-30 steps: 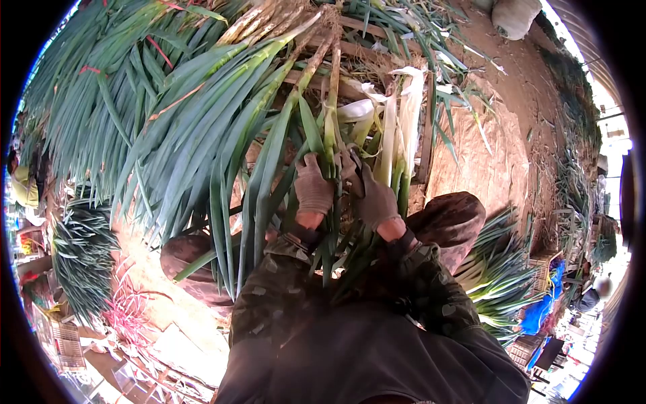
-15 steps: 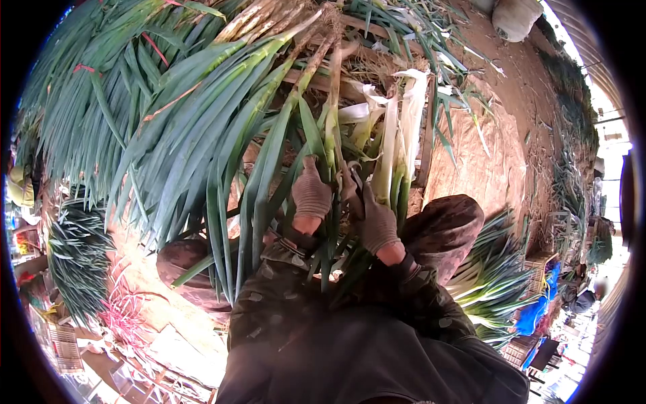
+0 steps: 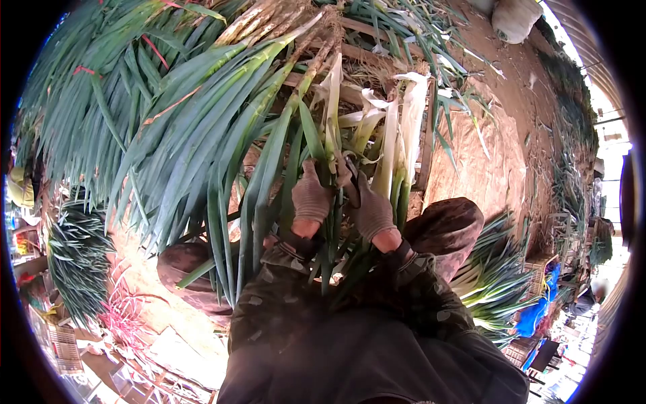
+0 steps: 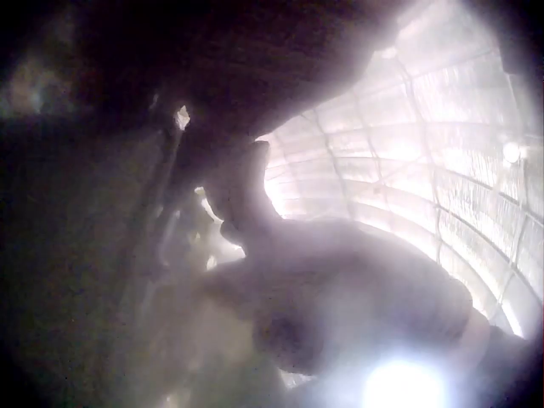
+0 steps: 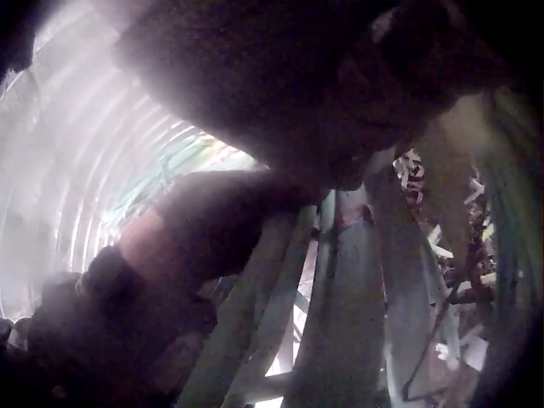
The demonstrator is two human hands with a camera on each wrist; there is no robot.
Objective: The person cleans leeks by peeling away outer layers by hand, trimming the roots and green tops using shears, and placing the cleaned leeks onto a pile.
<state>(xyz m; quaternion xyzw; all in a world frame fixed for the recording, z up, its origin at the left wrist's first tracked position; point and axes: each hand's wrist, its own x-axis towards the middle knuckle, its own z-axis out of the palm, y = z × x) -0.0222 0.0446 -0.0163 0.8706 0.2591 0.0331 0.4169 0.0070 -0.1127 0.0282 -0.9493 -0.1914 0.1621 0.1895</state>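
In the head view my gloved left hand point(image 3: 311, 195) grips a green onion point(image 3: 332, 124) by its leafy part, the pale stalk pointing away from me and loose skin hanging from it. Just to the right, my gloved right hand point(image 3: 374, 210) holds a dark slim tool point(image 3: 351, 180) close against the same stalk. Its exact kind cannot be made out. White-stalked peeled green onions point(image 3: 412, 124) lie right of the hands. Long leaves point(image 5: 344, 297) hang below the hands in the right wrist view. The left wrist view is dim and full of glare.
A large heap of unpeeled green onions point(image 3: 182, 135) fills the left and front. Another pile point(image 3: 494, 289) lies by the right knee. Red ties point(image 3: 124, 310) are strewn at the lower left. A brown sheet point(image 3: 474, 161) covers ground at the right, with a pale sack point(image 3: 516, 19) beyond.
The held green onion's brown rooty end no longer shows; its far end now looks white, with skin peeling loose. Both hands have shifted only slightly and stay by the stalk.
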